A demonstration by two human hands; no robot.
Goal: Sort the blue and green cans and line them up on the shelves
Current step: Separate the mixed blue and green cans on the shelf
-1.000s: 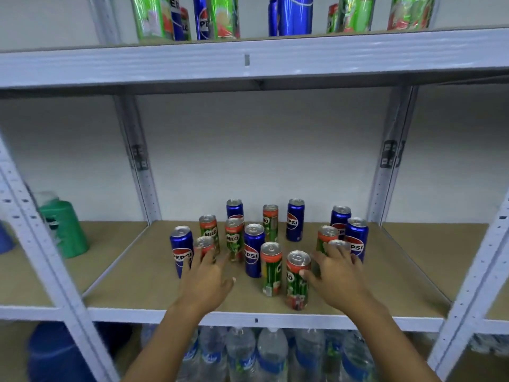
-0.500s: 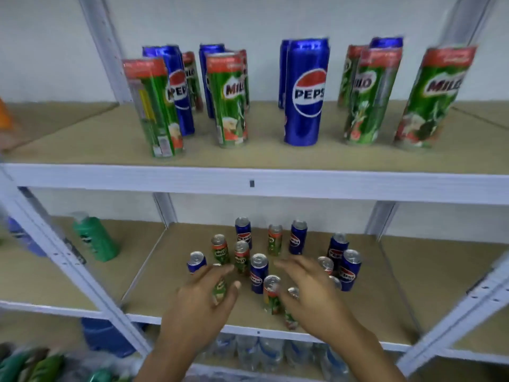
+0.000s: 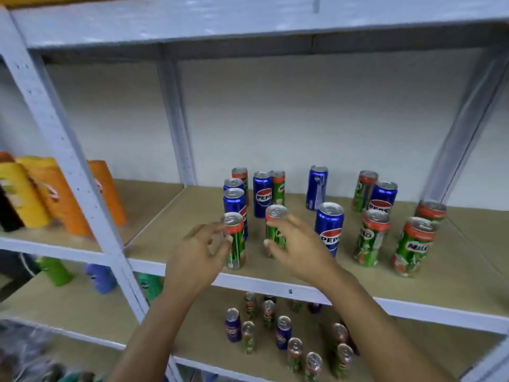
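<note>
Both hands are up at the middle shelf (image 3: pixel 275 285), where blue and green cans stand mixed together, upright. The left hand (image 3: pixel 198 255) has its fingers loosely curled beside the front green can (image 3: pixel 234 241), fingertips touching or nearly touching its side, though the blur keeps me from telling whether it truly grips. The right hand (image 3: pixel 300 249) wraps around the next green can (image 3: pixel 275 230), thumb low on its front and fingers near its rim, with a blue can (image 3: pixel 329 227) standing just to its right.
</note>
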